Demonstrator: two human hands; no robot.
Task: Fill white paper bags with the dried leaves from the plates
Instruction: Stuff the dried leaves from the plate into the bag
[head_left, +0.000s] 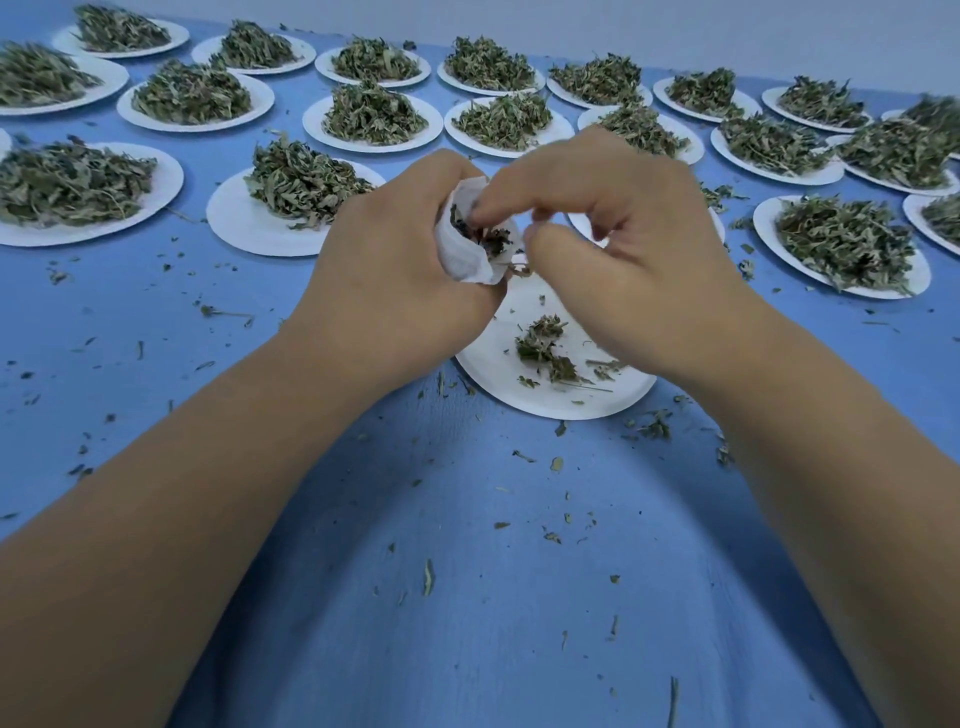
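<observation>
Left grip (384, 254) is wrapped round the white paper bag (462, 254), holding it up off the surface (467, 571) w/ the mouth turned toward the other hand so it stays open for loading. Bag already has dark dried leaves (493, 241) showing at the mouth. Right grip (613, 234): fingers bent, tips at the bag mouth on the leaves. Blurred, so can't tell if it pinches a tuft or just pokes it down.

Both hands work directly over the near plate (519, 400), prob. so spills land back on it. Only a small leftover clump (545, 348) remains there, so this plate looks approx. done. Full plates, e.g. the heaped plate (244, 228), sit in rows behind, untouched. Crumbs (428, 577) are scattered on the surface.
</observation>
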